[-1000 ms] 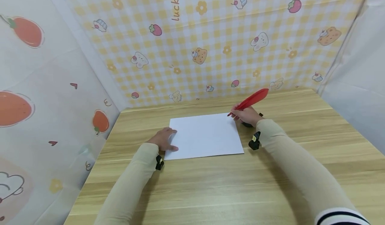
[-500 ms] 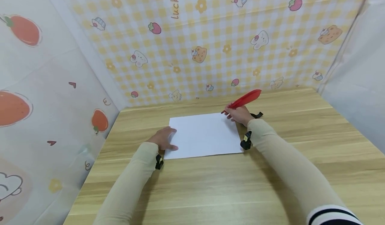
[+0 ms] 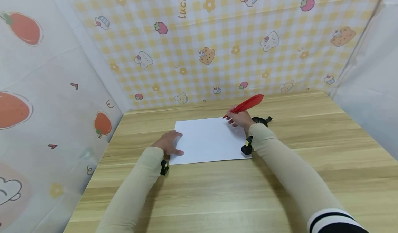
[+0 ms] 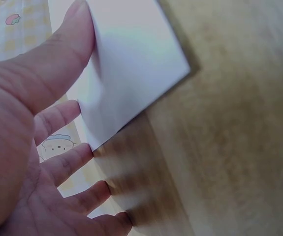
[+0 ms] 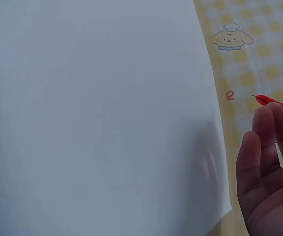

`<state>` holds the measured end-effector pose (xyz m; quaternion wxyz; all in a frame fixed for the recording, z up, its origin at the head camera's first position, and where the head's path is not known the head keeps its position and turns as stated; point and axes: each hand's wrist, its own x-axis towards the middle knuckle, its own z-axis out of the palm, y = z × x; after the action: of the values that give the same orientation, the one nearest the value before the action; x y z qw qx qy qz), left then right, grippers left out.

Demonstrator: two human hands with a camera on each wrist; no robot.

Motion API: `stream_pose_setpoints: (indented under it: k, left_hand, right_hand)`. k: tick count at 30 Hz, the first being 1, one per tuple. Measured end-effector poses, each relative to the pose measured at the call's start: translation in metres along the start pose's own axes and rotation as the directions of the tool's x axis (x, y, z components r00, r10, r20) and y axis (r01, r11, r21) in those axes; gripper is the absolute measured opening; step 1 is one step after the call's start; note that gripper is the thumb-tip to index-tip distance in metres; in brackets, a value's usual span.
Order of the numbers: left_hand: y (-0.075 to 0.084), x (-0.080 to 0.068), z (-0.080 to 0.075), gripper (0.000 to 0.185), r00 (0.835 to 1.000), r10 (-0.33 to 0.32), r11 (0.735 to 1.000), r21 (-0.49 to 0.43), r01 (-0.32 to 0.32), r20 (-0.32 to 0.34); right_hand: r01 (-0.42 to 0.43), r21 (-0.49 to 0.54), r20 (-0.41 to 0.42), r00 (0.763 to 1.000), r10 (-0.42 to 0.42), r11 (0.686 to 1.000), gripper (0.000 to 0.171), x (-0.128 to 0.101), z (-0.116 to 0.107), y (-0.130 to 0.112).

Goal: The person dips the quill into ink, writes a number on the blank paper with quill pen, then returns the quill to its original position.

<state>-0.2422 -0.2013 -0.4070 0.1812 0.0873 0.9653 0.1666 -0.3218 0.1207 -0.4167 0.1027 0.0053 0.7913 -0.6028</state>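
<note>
A blank sheet of white paper point(image 3: 209, 141) lies on the wooden table. My left hand point(image 3: 168, 143) rests at its left edge, thumb and fingers spread; in the left wrist view the thumb point(image 4: 72, 44) lies on the paper and the other fingertips touch down at or past its edge. My right hand point(image 3: 240, 118) pinches a red feather pen point(image 3: 248, 103) near its tip, over the paper's far edge toward the right. The pen's feather end slants up and to the right. In the right wrist view the pen's thin point point(image 5: 259, 97) shows beyond the fingertips.
A black round object with a strap point(image 3: 260, 121) lies on the table point(image 3: 211, 198) just right of my right wrist. A yellow checked cloth point(image 3: 174, 49) hangs behind the table, with a white printed sheet point(image 3: 62, 98) on the left and a white one point(image 3: 373, 67) on the right.
My right hand has moved left along the paper's far edge with the feather pen, uncovering more of the black object. My left hand stays at the paper's left edge.
</note>
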Motion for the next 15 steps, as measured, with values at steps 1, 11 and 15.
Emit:
stream_pose_setpoints:
  k: [1, 11, 15]
  left_hand:
    - [0.000, 0.000, 0.000, 0.080, 1.000, 0.000, 1.000, 0.000, 0.000, -0.002]
    - [0.002, -0.001, -0.002, 0.080, 1.000, 0.004, 1.000, 0.000, -0.004, 0.000]
    - [0.002, -0.002, -0.002, 0.081, 1.000, 0.012, 1.000, -0.001, -0.012, 0.001]
  right_hand:
    - [-0.010, 0.008, -0.003, 1.000, 0.010, 1.000, 0.018, 0.001, 0.002, 0.001]
    - [-0.032, 0.009, 0.020, 0.999, 0.032, 0.999, 0.018, 0.009, 0.022, 0.004]
    - [-0.058, 0.017, 0.029, 0.998, 0.057, 0.998, 0.017, 0.011, 0.030, 0.004]
